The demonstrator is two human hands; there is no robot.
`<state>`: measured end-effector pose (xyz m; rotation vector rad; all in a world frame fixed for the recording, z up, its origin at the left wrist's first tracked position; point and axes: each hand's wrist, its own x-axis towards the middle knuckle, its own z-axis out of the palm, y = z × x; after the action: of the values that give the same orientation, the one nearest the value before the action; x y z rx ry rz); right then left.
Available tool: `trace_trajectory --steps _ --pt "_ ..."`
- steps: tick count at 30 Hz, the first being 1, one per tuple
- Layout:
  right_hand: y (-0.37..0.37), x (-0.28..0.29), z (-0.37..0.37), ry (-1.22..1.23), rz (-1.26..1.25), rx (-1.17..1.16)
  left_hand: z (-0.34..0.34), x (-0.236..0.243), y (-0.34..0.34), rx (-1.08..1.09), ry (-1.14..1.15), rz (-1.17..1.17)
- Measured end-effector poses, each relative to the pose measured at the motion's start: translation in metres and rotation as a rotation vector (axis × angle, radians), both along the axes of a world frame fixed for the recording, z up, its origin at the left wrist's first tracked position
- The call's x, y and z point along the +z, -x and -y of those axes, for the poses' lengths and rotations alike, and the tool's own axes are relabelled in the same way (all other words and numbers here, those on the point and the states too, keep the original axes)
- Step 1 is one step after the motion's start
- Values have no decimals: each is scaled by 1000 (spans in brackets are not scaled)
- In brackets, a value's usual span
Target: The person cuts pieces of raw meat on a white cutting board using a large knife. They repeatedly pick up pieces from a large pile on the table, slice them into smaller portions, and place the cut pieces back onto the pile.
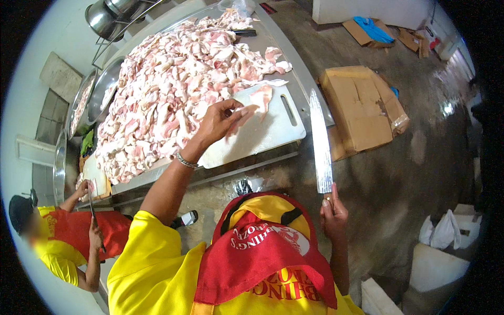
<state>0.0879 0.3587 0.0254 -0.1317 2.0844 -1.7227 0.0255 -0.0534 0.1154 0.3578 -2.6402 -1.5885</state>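
My left hand (223,122) is over a white cutting board (220,153), its thumb and fingers pinched on a thin, pale pink piece of raw meat (261,98). Part of that piece drapes past the fingertips toward the board's slotted handle. Off to the right, past the table's edge, my right hand (334,214) grips a large knife (321,149) by its handle. The long, wet blade points away from me, apart from the meat. A big heap of raw meat pieces (157,86) covers the table just beyond and left of the board.
Another dark-handled tool (245,32) lies by the heap on the metal table (286,52). Steel basins (107,86) stand along the left side. A co-worker (92,231) with a knife works at the lower left. Cardboard boxes (362,107) sit on the wet floor at right.
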Motion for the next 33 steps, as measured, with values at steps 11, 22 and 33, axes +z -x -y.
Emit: trace_trajectory --steps 11,22,33 --pt "14 13 25 150 39 156 -41 -93 -48 707 81 -36" --pt "-1 25 51 90 118 331 -50 -116 -91 152 857 -287" --pt "-34 30 97 11 153 388 -6 -109 -98 355 224 -422"
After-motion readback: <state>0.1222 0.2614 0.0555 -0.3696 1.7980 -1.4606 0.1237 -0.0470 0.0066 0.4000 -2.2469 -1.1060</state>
